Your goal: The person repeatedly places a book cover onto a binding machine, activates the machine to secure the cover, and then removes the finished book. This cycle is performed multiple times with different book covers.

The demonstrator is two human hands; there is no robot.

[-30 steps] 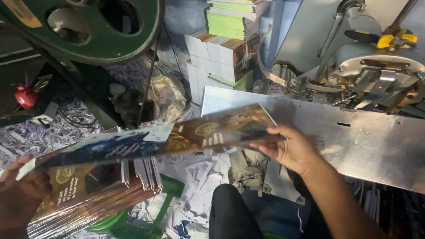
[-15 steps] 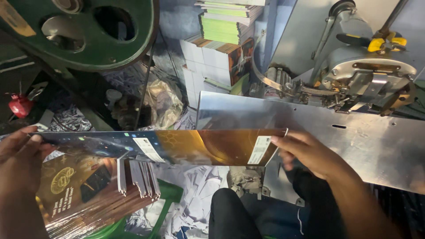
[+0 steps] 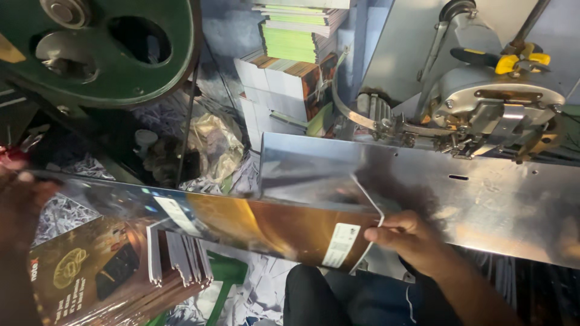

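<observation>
I hold a long glossy printed sheet (image 3: 241,220), dark blue and orange-brown, stretched across in front of me. My right hand (image 3: 411,238) grips its right end, where a white label shows, close to the sloping metal plate (image 3: 483,205) of a machine. My left hand (image 3: 21,199) grips the sheet's left end at the frame's edge and looks blurred. Below the sheet lies a pile of dark printed booklets (image 3: 109,271) with gold marks on their covers.
A big green flywheel (image 3: 103,48) fills the top left. The machine's metal head (image 3: 501,111) with yellow-handled pliers (image 3: 513,60) sits at top right. Stacks of green and white booklets (image 3: 290,66) stand at the back. Paper scraps and a green crate (image 3: 226,274) lie below.
The sheet has swung from tilted to nearly level and moved right, its right end now against the metal plate. My left hand rose and my right hand moved slightly lower.
</observation>
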